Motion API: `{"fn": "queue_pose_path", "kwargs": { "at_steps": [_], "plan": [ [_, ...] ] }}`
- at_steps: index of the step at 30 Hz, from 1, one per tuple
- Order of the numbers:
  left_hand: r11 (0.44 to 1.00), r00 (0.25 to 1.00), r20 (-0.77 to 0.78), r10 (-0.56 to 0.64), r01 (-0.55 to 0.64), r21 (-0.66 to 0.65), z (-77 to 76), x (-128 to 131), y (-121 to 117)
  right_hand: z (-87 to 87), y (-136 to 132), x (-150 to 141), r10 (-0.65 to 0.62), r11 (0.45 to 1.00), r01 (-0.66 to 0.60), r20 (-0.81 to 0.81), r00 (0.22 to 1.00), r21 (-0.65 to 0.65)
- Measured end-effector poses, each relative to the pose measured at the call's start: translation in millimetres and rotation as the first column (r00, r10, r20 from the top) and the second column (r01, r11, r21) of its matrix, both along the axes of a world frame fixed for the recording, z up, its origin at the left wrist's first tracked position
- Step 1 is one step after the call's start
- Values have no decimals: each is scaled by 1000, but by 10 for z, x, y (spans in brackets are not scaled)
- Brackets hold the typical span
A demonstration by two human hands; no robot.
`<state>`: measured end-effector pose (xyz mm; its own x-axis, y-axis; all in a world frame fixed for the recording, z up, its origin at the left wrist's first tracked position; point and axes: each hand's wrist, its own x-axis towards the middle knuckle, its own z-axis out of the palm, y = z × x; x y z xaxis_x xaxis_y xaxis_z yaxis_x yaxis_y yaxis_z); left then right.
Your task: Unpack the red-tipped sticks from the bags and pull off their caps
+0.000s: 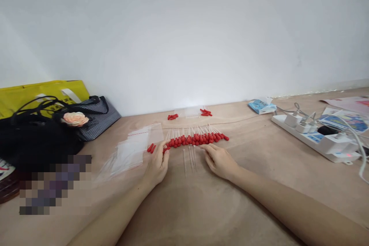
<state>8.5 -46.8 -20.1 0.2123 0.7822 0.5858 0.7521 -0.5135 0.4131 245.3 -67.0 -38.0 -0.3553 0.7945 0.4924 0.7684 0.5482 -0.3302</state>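
A row of glass droppers (201, 138) with red rubber bulbs lies across the middle of the table, thin tubes pointing toward the wall. My left hand (157, 164) is at the row's left end, thumb and index finger closed about a loose red rubber bulb (166, 149). Just in front of the row, my right hand (220, 160) has its fingers bent together, and a thin clear glass tube (198, 146) sticks out leftward from the fingertips. Several bare glass tubes (185, 163) lie between my hands. Two more red bulbs (151, 148) rest beyond my left hand.
Clear zip bags (131, 152) are stacked at left, beside a striped bag (98, 117) and a yellow bag (57, 88). Small red-bulb groups (206, 112) lie near the wall. At right are a tissue pack (261, 106) and a power strip (311, 138) with cables.
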Motion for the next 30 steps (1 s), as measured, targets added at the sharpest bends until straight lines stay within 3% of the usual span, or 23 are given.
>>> {"fn": "queue_pose_path", "kwargs": {
  "at_steps": [3,9,15,24,30],
  "plan": [
    [995,993,67,97,-99,20,60,-110,66,-11,2,7,4,1000,-3,-60,998,9],
    [949,945,106,308,-313,32,264,-503,189,-54,21,-1,33,983,-31,-7,999,181],
    [918,918,33,395,-395,-15,266,-662,258,-72,46,-34,14,981,-27,66,998,194],
    [882,895,-150,419,-441,-166,198,-689,283,60,-22,-122,77,996,-80,82,994,36],
    [898,902,-167,398,-420,-131,181,-590,279,96,-27,-123,89,996,-91,94,992,11]
  ]
}}
